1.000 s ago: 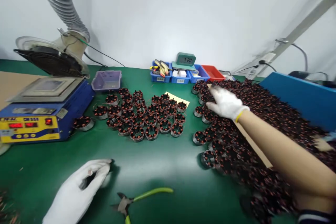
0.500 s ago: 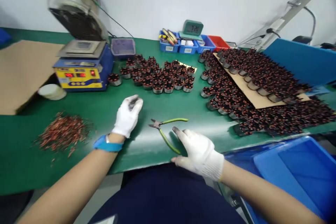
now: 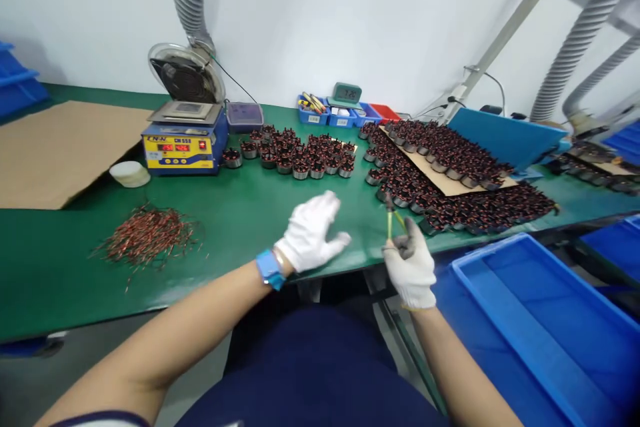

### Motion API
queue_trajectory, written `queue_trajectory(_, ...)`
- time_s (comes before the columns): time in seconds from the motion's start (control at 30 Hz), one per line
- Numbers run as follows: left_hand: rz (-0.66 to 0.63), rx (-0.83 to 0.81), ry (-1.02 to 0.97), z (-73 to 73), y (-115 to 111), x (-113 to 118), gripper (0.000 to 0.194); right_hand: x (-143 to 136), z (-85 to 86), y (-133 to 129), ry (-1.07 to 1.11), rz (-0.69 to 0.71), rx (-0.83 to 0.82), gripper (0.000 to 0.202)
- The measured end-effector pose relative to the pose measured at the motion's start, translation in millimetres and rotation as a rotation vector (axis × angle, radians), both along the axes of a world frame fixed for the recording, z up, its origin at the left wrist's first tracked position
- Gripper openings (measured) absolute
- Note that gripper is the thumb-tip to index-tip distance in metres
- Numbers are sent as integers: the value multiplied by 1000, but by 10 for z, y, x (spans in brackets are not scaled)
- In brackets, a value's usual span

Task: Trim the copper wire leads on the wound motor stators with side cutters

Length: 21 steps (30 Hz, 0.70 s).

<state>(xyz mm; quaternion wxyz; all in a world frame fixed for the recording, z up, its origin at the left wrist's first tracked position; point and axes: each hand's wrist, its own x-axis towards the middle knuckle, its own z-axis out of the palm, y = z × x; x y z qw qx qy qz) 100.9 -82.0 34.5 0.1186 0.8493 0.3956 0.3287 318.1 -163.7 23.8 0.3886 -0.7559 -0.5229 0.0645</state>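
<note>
White-gloved, my left hand (image 3: 313,233) is over the green table near its front edge, thumb apart from the other fingers and nothing in it. My right hand (image 3: 411,267), also gloved, grips the green-handled cutting pliers (image 3: 390,217), whose jaws point up and away. Beyond the pliers lies a dense group of motor cores wound with copper (image 3: 450,210). A smaller group of the same cores (image 3: 300,163) stands behind my left hand. At the left is a loose pile of copper wire pieces (image 3: 150,233).
A blue and yellow soldering unit (image 3: 183,147) stands at the back left, beside a cardboard sheet (image 3: 65,147) and a round white pad (image 3: 130,174). Small blue bins (image 3: 313,117) line the wall. A large blue tray (image 3: 545,320) sits below the table edge at the right.
My right hand has taken up the pliers from the table and lifted them. My left hand has moved right and opened. The view has shifted to the right.
</note>
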Motion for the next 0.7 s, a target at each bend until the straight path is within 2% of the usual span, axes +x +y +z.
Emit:
queue_trajectory(0.03, -90, 27, 93, 2, -70, 187, 77, 79, -16, 23, 1, -58, 15, 74)
queue_trajectory(0.07, -123, 37, 140, -3, -103, 374, 80, 146, -25, 58, -12, -93, 13, 75)
queue_trajectory(0.17, -145, 21, 274, -24, 12, 818, 89, 283, -13, 186, -71, -125, -30, 75)
queue_trajectory(0.27, -92, -57, 384, -8, 262, 943, 88, 355, 36, 278, -135, -104, -120, 69)
queue_trajectory(0.33, -17, -123, 428, 9, 365, 852, 90, 388, 60, 307, -170, -76, -187, 61)
queue_trajectory(0.43, 108, -214, 469, -4, 370, 547, 95, 435, 39, 325, -204, -67, -236, 57)
queue_trajectory(0.53, 212, -282, 512, -55, 269, 114, 106, 483, -36, 340, -223, -58, -243, 59)
queue_trajectory(0.7, 496, -262, 592, -84, -57, -627, 100, 526, -109, 346, -262, 1, -158, 58)
